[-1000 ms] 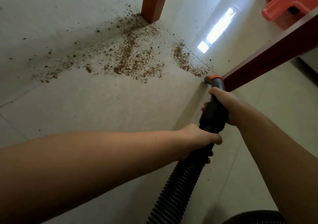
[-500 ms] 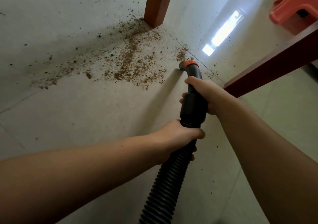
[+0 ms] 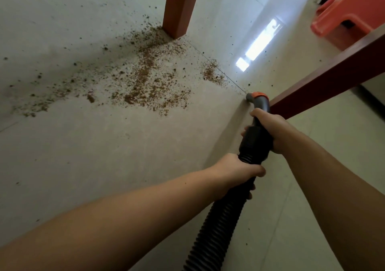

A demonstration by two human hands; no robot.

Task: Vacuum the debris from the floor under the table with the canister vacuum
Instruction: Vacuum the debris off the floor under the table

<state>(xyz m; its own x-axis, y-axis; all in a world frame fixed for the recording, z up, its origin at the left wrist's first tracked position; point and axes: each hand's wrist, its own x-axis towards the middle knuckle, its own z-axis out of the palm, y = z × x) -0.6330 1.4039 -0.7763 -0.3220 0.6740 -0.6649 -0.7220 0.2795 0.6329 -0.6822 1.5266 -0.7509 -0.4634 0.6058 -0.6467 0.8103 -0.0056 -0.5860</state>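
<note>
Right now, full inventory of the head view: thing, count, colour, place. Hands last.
Brown crumbly debris: one big scatter plus a small patch, on the floor by the far leg.
Pale grey tiled floor: one, fills the view.
Reddish-brown wooden table leg: one, upright, top centre.
Reddish-brown wooden table rail: one, slanting at right.
Orange-red plastic stool: one, top right corner.
Black ribbed vacuum hose: one, bottom centre.
Grey curved hose handle with orange collar: one, tip near the floor, right of the small patch.
Left hand: grips the hose.
Right hand: grips the handle.
</note>
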